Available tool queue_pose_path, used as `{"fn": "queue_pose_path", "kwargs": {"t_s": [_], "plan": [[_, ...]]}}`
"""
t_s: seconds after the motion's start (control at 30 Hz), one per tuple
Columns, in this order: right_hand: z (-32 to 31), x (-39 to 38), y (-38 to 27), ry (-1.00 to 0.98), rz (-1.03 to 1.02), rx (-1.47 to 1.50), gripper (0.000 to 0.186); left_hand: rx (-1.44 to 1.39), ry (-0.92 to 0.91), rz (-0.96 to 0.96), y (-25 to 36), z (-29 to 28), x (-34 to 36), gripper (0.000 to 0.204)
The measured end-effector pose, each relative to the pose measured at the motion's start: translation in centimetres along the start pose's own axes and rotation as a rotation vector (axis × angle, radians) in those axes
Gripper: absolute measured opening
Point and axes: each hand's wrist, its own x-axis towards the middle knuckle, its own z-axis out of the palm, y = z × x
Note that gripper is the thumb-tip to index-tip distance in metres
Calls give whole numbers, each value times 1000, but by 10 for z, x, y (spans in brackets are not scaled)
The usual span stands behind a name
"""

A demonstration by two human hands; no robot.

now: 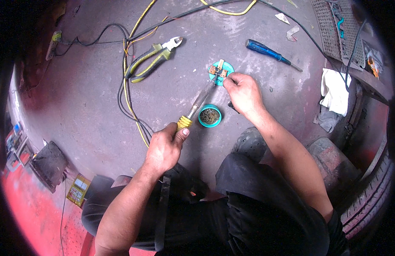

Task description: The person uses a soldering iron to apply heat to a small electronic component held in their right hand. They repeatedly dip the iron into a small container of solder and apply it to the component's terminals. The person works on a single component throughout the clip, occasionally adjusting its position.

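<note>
My left hand (165,147) is closed round the yellow handle of a soldering iron (200,101). The iron slants up and to the right, its dark tip at a small copper-coloured electrical part (217,71) with a pale tab. That part lies on a round teal lid (228,66). My right hand (245,91) is pinched at the lid's right edge, beside the part; what sits between the fingertips is too small to make out. Just below stands a small teal pot (210,115) holding dark, grainy matter. Partly hidden under my right wrist is a small black object (233,106).
Cutting pliers (154,59) with yellow-green handles lie at the upper left, near black and yellow cables (126,64). A blue screwdriver (270,52) lies at the upper right. Further right are a white cloth (335,91), a perforated metal panel (334,30) and a tyre (370,196).
</note>
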Motion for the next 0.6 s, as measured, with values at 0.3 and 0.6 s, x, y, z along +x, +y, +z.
{"fn": "queue_pose_path", "kwargs": {"t_s": [0.3,0.6], "plan": [[0,-1,-2,-2,6,-12,30,-84,-56,-84,7,-2,0,41],[0,0,1,-10,5,9,31,-150,-88,-122,9,-2,0,40]]}}
